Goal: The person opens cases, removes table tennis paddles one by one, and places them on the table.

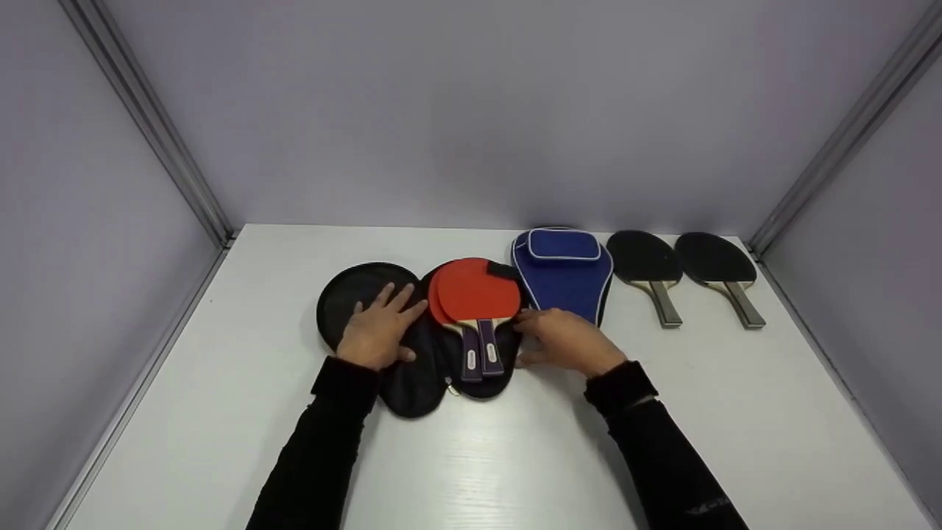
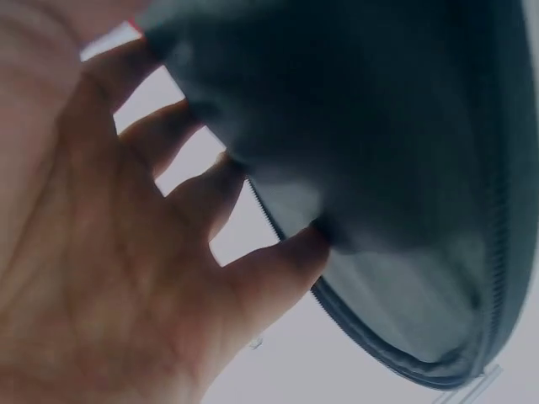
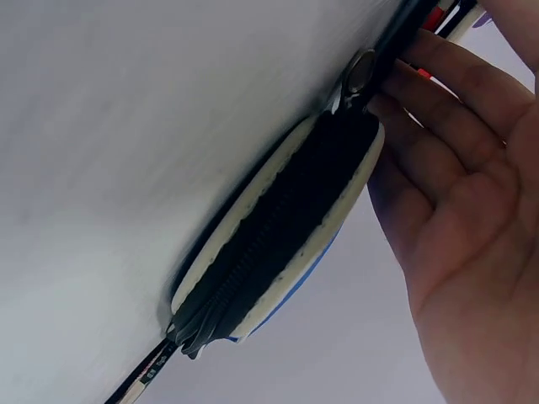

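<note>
A black zip case (image 1: 413,386) lies unfolded on the white table. Two red table tennis bats (image 1: 478,291) with dark purple handles overlap on its right half, and a small black piece (image 1: 503,270) sits at their top. Spread over the left half is my left hand (image 1: 379,335), its fingertips touching the black fabric (image 2: 370,168). My right hand (image 1: 567,340) is at the case's right edge, fingers extended against it and holding nothing. A blue bat case (image 1: 563,283) with white piping lies just beyond that hand; its zipped side (image 3: 269,236) shows in the right wrist view.
Two black bats (image 1: 644,258) (image 1: 715,259) with wooden handles lie side by side at the back right. A zip pull (image 1: 452,387) sticks out at the black case's lower fold. Grey panels (image 1: 471,110) wall the table at the back and sides.
</note>
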Tool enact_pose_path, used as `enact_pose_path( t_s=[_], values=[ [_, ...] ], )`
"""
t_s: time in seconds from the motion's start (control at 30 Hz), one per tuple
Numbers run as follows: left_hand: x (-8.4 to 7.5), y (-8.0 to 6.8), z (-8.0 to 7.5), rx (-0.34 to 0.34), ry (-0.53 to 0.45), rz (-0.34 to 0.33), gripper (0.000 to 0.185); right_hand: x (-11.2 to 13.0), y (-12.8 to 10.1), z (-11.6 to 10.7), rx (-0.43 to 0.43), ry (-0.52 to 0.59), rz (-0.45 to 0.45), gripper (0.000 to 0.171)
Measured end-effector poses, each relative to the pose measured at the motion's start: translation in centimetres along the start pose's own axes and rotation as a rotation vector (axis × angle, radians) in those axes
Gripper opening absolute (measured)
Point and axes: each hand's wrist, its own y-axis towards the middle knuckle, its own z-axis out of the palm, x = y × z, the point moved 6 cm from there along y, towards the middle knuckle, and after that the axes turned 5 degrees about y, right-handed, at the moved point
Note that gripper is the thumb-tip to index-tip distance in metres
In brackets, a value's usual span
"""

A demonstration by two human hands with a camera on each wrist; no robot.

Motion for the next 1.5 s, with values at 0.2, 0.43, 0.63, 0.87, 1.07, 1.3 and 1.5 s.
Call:
enact_pose_path(
  t_s=[0.2, 0.43, 0.63, 0.87, 1.07, 1.3, 1.5],
  values=[
    [-0.7, -0.5, -1.7, 0.022, 0.044, -0.038, 0.099, 0.7, 0.1, -0.1, -0.023, -0.033, -0.068, 0.043],
    [-0.3, -0.9, -2.0, 0.007, -0.015, -0.01, 0.094, 1.2, 0.1, -0.3, -0.035, -0.033, -0.082, 0.033],
    [-0.3, -0.9, -2.1, -0.015, 0.023, 0.014, 0.087, 1.2, 0.1, -0.2, -0.033, -0.022, -0.06, 0.027],
    [-3.3, -1.3, -4.4, -0.101, 0.154, 0.145, 0.068, 1.0, 0.1, -0.1, -0.032, -0.033, -0.083, 0.024],
    [-6.2, -1.2, -4.9, -0.117, 0.152, 0.329, 0.061, 0.8, 0.1, -0.1, -0.02, -0.015, -0.078, 0.027],
    [-9.2, -1.9, -5.1, -0.116, 0.251, 0.429, 0.072, 0.7, 0.1, -0.2, -0.014, 0.009, -0.066, 0.03],
    [-11.4, -2.5, -4.5, -0.062, 0.255, 0.503, 0.071, 0.7, 0.0, -0.2, -0.031, 0.023, -0.084, 0.027]
  ],
)
